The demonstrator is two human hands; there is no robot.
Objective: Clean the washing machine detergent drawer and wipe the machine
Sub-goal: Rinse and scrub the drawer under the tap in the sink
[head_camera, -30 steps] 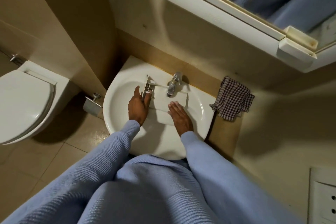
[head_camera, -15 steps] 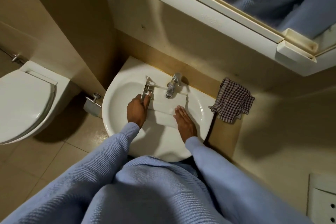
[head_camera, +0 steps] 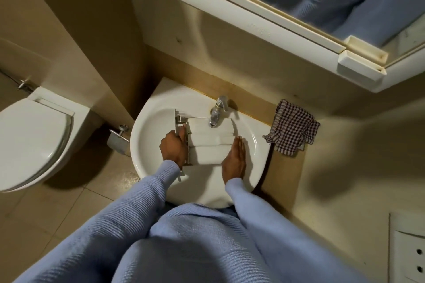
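Lying in sink [head_camera: 147, 138], drawer [head_camera: 212, 142] sits between fingers [head_camera: 239, 146].

We stand in a dim, beige-walled bathroom with a tiled floor [head_camera: 76, 209]. We see a white toilet [head_camera: 32, 135] at left and a mirrored cabinet [head_camera: 230, 10] above the basin [head_camera: 138, 145].

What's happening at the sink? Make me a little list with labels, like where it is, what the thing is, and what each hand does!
place: bathroom sink, toilet to its left
thing: white detergent drawer, lying in the sink under the tap
left hand: grips the drawer's front end
right hand: flat, fingers straight, against the drawer's other end
nearby: checked cloth on the counter, right of the sink
water: cannot tell if running
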